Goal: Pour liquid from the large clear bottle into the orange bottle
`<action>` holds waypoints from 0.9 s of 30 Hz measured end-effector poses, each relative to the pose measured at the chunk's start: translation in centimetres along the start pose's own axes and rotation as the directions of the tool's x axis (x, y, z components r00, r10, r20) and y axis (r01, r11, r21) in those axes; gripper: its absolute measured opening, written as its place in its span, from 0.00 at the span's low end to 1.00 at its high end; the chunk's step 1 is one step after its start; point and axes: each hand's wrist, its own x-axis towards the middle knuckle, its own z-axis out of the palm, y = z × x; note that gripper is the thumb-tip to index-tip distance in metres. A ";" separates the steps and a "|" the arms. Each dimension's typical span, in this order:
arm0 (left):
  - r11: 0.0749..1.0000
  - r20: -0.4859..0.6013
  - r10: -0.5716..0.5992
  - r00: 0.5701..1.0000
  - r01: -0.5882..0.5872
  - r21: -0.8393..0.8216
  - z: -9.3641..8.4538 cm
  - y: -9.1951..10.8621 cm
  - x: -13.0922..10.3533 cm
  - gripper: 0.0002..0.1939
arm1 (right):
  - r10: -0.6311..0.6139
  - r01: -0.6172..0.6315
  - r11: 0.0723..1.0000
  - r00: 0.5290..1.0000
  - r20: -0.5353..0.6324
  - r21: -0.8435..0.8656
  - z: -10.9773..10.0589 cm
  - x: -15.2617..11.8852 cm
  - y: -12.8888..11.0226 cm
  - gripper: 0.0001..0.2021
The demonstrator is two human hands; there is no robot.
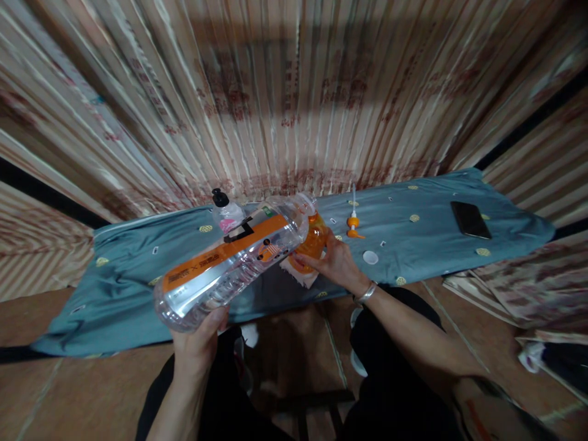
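Over teal cloth (429, 242), your left hand (198, 343) grips 1 tilted clear bottle (234, 260); your right hand (337, 263) curls around 1 orange bottle (313, 241).

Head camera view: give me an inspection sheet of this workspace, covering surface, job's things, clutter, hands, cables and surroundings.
Surface: blue patterned cloth, creased.
Job's things: big clear bottle, tilted, neck by the top of the orange bottle, contact unclear; orange pump lying apart.
Clutter: black-topped bottle, white disc, dark phone.
Left hand: holding the big clear bottle near its base.
Right hand: gripping the orange bottle.
Cables: nothing seen.
Surroundings: striped curtain, tiled floor.
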 end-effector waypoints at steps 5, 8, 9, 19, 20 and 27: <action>0.999 0.066 0.025 0.998 -0.027 0.034 0.1 0.2 0.1 0.22 | -0.035 0.035 0.999 0.998 -0.048 0.007 0.5 -0.1 0.5 0.38; 0.999 0.091 0.029 0.995 -0.033 0.041 0.1 0.2 0.2 0.23 | -0.033 0.032 0.999 0.998 -0.062 -0.017 0.8 -0.1 0.6 0.38; 0.999 0.096 0.030 0.995 -0.034 0.040 0.1 0.2 0.2 0.22 | -0.030 0.029 0.999 0.997 -0.065 -0.018 0.8 -0.1 0.6 0.39; 1.000 0.073 0.027 0.997 -0.026 -0.010 0.2 -0.1 0.1 0.22 | -0.018 0.018 1.000 0.998 -0.060 -0.002 0.9 -0.1 0.8 0.39; 1.000 0.075 0.027 0.997 -0.027 -0.008 0.2 -0.2 0.1 0.22 | -0.024 0.024 1.000 0.998 -0.064 -0.003 0.9 -0.1 0.8 0.38; 1.000 0.076 0.011 0.997 -0.013 0.026 0.3 0.1 0.1 0.21 | 0.005 -0.005 1.000 0.999 -0.032 0.004 0.6 -0.1 0.4 0.37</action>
